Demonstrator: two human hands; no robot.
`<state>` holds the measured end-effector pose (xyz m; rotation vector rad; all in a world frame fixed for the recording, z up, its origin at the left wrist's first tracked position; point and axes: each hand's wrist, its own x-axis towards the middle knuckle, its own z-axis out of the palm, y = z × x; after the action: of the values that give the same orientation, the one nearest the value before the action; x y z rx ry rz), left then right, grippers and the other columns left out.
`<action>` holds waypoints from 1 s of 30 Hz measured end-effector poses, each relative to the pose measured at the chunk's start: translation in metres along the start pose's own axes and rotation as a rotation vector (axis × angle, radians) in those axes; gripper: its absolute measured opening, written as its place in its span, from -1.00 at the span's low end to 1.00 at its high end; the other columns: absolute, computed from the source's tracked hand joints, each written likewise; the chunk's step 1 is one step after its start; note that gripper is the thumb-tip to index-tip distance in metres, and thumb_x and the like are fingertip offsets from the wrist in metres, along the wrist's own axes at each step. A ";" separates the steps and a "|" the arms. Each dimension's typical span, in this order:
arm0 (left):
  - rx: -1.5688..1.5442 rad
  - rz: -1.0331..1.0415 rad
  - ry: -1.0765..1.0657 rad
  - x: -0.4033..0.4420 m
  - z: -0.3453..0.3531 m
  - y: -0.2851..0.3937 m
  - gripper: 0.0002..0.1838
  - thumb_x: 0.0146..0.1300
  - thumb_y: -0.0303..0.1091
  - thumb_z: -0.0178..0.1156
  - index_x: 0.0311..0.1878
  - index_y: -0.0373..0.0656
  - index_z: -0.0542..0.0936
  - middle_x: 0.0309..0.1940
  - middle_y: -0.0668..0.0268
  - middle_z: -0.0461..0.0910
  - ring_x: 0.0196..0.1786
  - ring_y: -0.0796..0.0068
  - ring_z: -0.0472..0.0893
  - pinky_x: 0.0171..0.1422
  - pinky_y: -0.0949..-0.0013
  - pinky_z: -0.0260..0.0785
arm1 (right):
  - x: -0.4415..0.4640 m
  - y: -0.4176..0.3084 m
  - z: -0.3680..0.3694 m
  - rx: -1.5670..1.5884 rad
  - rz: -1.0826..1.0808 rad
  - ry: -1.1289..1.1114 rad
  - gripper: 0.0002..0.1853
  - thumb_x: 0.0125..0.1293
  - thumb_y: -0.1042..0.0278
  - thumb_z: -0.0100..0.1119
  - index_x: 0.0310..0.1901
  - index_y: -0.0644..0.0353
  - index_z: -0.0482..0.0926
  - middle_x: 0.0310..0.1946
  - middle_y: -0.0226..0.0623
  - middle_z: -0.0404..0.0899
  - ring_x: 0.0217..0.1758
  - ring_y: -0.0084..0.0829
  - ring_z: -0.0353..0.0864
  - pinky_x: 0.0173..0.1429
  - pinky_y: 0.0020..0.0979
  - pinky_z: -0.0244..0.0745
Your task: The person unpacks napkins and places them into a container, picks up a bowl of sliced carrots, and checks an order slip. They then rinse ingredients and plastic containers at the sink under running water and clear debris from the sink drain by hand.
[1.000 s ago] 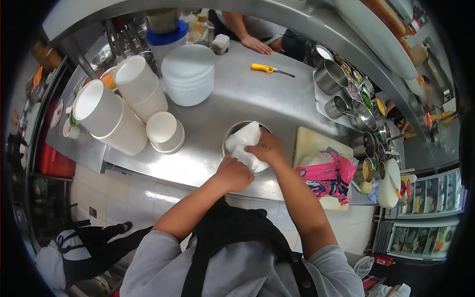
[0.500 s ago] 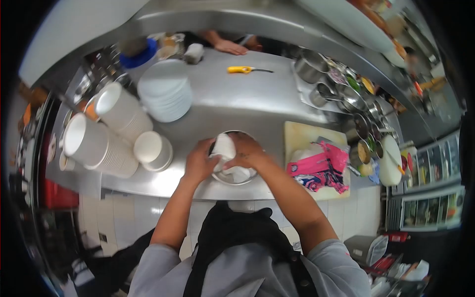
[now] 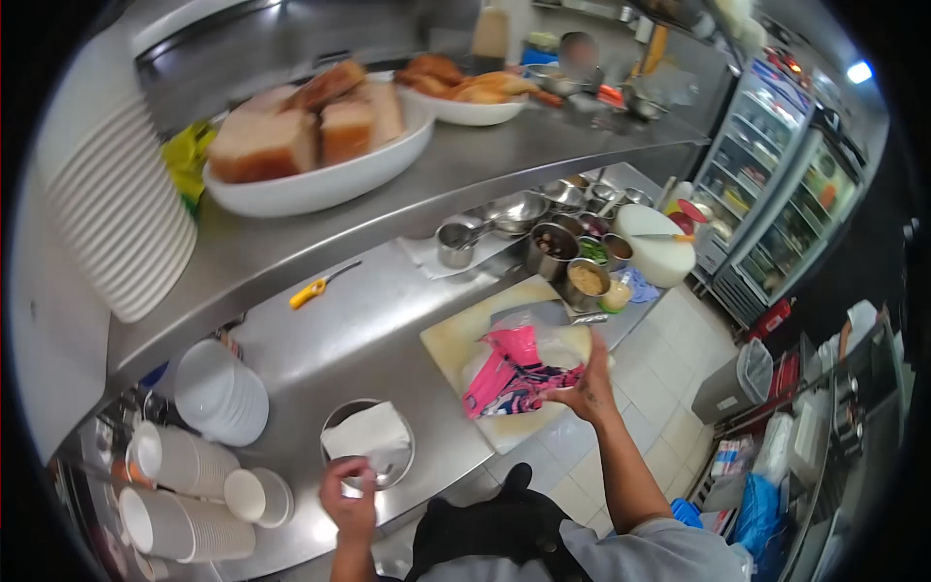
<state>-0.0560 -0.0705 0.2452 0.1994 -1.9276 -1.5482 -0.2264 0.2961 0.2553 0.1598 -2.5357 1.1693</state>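
Observation:
My left hand [image 3: 347, 493] is at the near rim of a metal bowl [image 3: 411, 456], its fingers curled; whatever they hold, if anything, is too small to tell. A folded white cloth or paper [image 3: 367, 432] lies in the bowl. Further right, my right hand [image 3: 588, 386] has thumb and fingers spread at the right edge of a pink printed plastic bag [image 3: 514, 369]. The bag lies on a pale cutting board [image 3: 448, 339], with clear plastic and a flat grey blade-like piece [image 3: 531, 314] beside it.
White bowls [image 3: 221, 393] and stacked cups [image 3: 189, 524] stand left. A yellow lighter [image 3: 308, 294] lies behind the bowl. Metal pots [image 3: 553, 250] and a round white board [image 3: 656, 244] are back right. Above the counter, a shelf [image 3: 485, 167] carries a dish of meat [image 3: 320, 184].
The view has turned right. Both hands have left the white cloth or paper, which stays in the bowl. My right hand has moved right to the pink bag; my left hand has drawn back to the rim.

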 end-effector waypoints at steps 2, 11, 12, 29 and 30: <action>0.006 0.062 -0.290 0.001 0.041 0.002 -0.69 0.05 -0.45 0.39 -0.12 -0.21 0.58 -0.21 0.23 0.64 -0.16 0.39 0.62 -0.11 0.39 0.46 | -0.001 0.071 0.021 0.277 0.126 -0.202 0.30 -0.36 0.14 0.72 0.41 0.31 0.04 0.27 0.07 0.25 0.36 -0.20 0.28 0.39 -0.27 0.27; 0.294 0.187 -0.480 0.009 0.203 -0.019 0.39 -0.36 -0.17 0.66 0.48 -0.29 -0.09 0.40 -0.04 0.08 0.43 0.11 0.18 0.50 0.14 0.04 | -0.015 0.015 0.017 0.663 0.032 -0.282 -0.72 0.16 0.46 0.32 -0.09 0.25 0.55 -0.28 -0.45 0.58 -0.20 -0.70 0.50 -0.10 -0.59 0.45; 0.183 0.142 -0.474 0.008 0.218 -0.018 0.43 -0.39 -0.14 0.66 0.48 -0.31 -0.13 0.38 -0.02 0.12 0.42 0.14 0.20 0.49 0.15 0.06 | -0.019 -0.010 -0.018 0.831 0.159 -0.425 -0.67 0.18 0.45 0.33 -0.03 0.25 0.51 -0.26 -0.44 0.59 -0.19 -0.71 0.50 -0.09 -0.58 0.46; -0.686 -0.320 -1.384 -0.211 0.545 0.176 -0.72 0.32 -0.24 0.16 -0.09 -0.27 0.62 0.02 0.13 0.54 0.06 0.28 0.56 0.14 0.29 0.44 | -0.192 0.188 -0.384 0.071 -0.207 -0.005 0.14 -0.08 -0.13 0.41 0.48 0.15 0.00 0.44 0.00 0.08 0.50 -0.04 0.07 0.47 -0.03 -0.05; -0.770 -0.540 -1.441 -0.226 0.559 0.200 -0.70 0.34 -0.18 0.16 -0.11 -0.25 0.63 -0.05 0.12 0.58 -0.03 0.27 0.61 0.05 0.29 0.51 | -0.213 0.176 -0.407 0.118 -0.192 0.067 0.13 -0.04 -0.06 0.43 0.49 0.15 -0.02 0.42 0.00 0.11 0.48 0.00 0.09 0.46 -0.02 -0.01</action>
<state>-0.1429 0.5574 0.2891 -1.0922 -1.9597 -3.1880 0.0362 0.7101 0.2990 0.3775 -2.3361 1.2257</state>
